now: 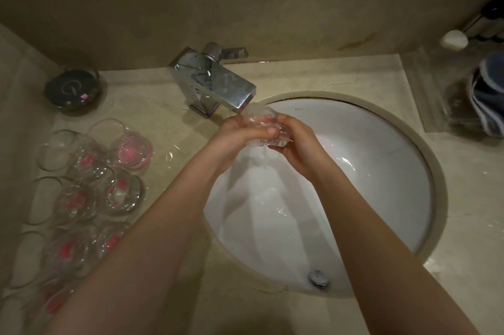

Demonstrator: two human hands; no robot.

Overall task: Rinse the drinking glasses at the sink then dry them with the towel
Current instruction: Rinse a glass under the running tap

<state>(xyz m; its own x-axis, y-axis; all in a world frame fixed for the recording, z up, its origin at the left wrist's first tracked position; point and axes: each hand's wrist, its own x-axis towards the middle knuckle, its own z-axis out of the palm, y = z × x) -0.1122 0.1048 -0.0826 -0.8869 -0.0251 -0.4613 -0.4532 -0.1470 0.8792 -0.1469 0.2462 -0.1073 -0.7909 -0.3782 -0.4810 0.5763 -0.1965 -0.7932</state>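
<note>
A clear drinking glass [260,119] sits under the running chrome faucet [218,86], held over the white sink basin [381,160]. My left hand [240,138] grips it from the left, thumb laid across its side. My right hand [297,143] wraps around it from the right. Water runs over the glass and down into the basin. Several more clear glasses [90,179] with pink markings stand on the counter to the left. A blue and white towel [488,100] lies at the far right edge.
A dark round dish [73,89] stands at the back left of the beige stone counter [368,80]. A white soap bar [454,39] rests at the back right. The drain plug [317,277] shows at the basin's near side. The counter around the basin is wet.
</note>
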